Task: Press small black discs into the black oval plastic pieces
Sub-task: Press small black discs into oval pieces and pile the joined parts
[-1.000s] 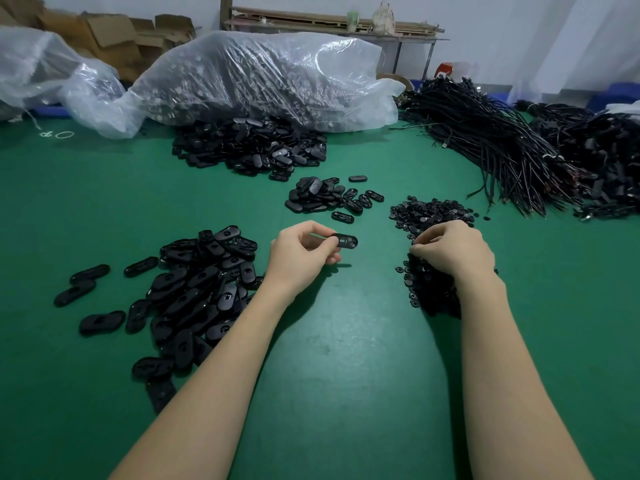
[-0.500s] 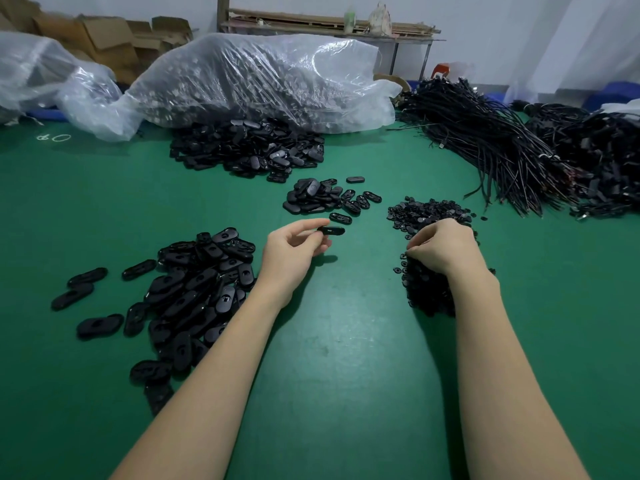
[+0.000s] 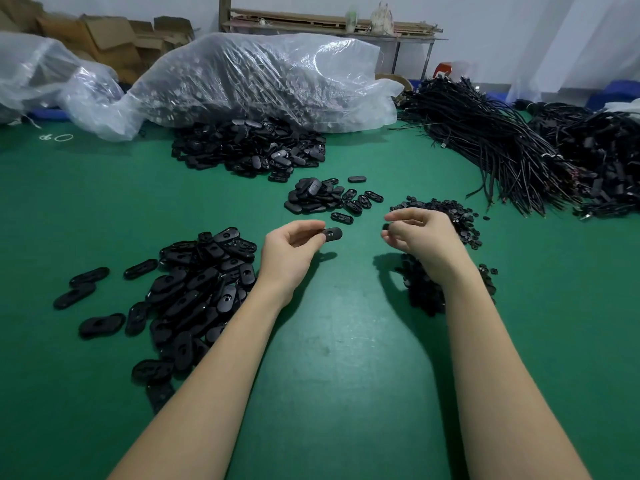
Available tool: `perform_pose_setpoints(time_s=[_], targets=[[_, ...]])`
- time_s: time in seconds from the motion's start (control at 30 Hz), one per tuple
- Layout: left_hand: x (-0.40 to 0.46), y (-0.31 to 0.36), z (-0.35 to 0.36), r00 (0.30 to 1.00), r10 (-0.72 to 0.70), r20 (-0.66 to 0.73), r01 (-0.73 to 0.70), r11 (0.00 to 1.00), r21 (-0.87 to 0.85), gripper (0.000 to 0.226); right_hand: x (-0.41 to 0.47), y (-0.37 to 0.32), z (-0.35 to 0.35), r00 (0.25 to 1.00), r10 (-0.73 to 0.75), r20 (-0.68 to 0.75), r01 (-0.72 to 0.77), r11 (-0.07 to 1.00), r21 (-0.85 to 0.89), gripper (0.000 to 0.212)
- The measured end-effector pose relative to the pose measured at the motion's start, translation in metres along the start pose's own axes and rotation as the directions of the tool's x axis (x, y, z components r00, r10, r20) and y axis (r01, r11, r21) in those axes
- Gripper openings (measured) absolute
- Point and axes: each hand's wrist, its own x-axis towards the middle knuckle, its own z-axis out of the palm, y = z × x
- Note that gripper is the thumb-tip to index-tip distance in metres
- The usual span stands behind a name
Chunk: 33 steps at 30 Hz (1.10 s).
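My left hand (image 3: 289, 252) pinches one black oval piece (image 3: 333, 233) by its end, holding it just above the green table (image 3: 346, 341). To its right, my right hand (image 3: 424, 242) hovers over the heap of small black discs (image 3: 440, 209), fingers curled, with what looks like a small black disc (image 3: 387, 226) pinched at the fingertips. A gap of about a hand's width separates the disc from the oval piece. A large loose pile of oval pieces (image 3: 201, 282) lies left of my left forearm.
A small cluster of oval pieces (image 3: 322, 197) lies just beyond my hands. Farther back a bigger heap (image 3: 249, 147) spills from a clear plastic bag (image 3: 263, 81). Bundles of black cables (image 3: 491, 147) fill the right side. Cardboard boxes (image 3: 104, 39) stand at the back left.
My right hand has lifted off the disc heap and moved left toward the oval piece. My left hand has turned the oval piece and keeps holding it.
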Motion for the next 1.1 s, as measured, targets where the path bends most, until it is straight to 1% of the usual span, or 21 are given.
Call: perform_pose_setpoints(time_s=[0.07,0.17,0.3,0.4,0.47,0.53,0.63,0.73,0.77,0.87,1.0,1.1], targets=[[-0.001,0.001,0.000,1.000,0.011,0.019,-0.011,1.000,-0.001,0.022,-0.003,0.001,0.012,0.995,0.016,0.097,-0.028,0.992,0.122,0.019],[-0.001,0.002,-0.002,0.999,0.025,0.036,-0.025,1.000,-0.016,0.024,-0.006,0.002,0.029,0.980,0.039,0.197,-0.083,0.972,0.220,0.019],[-0.002,0.002,-0.004,0.998,0.048,0.051,-0.048,0.999,0.005,0.026,-0.009,0.006,0.047,0.954,0.080,0.288,-0.161,0.949,0.270,0.016],[-0.003,0.002,-0.005,0.996,0.058,0.068,-0.059,0.998,0.026,0.031,-0.011,0.008,0.053,0.944,0.087,0.319,-0.185,0.939,0.289,0.013],[-0.003,0.003,-0.005,0.995,0.051,0.087,-0.052,0.999,0.008,0.039,-0.012,0.008,0.053,0.939,0.093,0.331,-0.196,0.935,0.294,0.013],[-0.004,0.004,-0.005,0.994,0.041,0.103,-0.041,0.999,0.001,0.042,-0.013,0.007,0.054,0.935,0.099,0.340,-0.203,0.936,0.289,0.012],[-0.005,0.005,-0.005,0.994,0.043,0.105,-0.043,0.999,0.002,0.036,-0.014,0.007,0.054,0.931,0.092,0.354,-0.198,0.941,0.276,0.011],[-0.006,0.004,-0.004,0.994,0.002,0.110,0.010,0.994,-0.113,0.026,-0.016,0.007,0.054,0.932,0.086,0.351,-0.182,0.951,0.250,0.010],[-0.005,0.004,-0.003,0.994,-0.004,0.106,0.019,0.990,-0.137,0.023,-0.017,0.006,0.054,0.936,0.081,0.344,-0.169,0.958,0.233,0.010],[-0.002,0.001,-0.001,0.997,0.019,0.076,-0.012,0.995,-0.096,0.017,-0.019,0.007,0.055,0.952,0.061,0.301,-0.121,0.975,0.184,0.008],[-0.001,-0.002,0.001,0.999,0.031,0.044,-0.027,0.996,-0.090,0.012,-0.019,0.008,0.058,0.971,0.056,0.231,-0.089,0.987,0.134,0.010],[0.000,-0.004,0.000,0.999,0.012,0.031,-0.006,0.985,-0.171,0.013,-0.020,0.008,0.060,0.974,0.075,0.213,-0.098,0.990,0.097,0.009]])
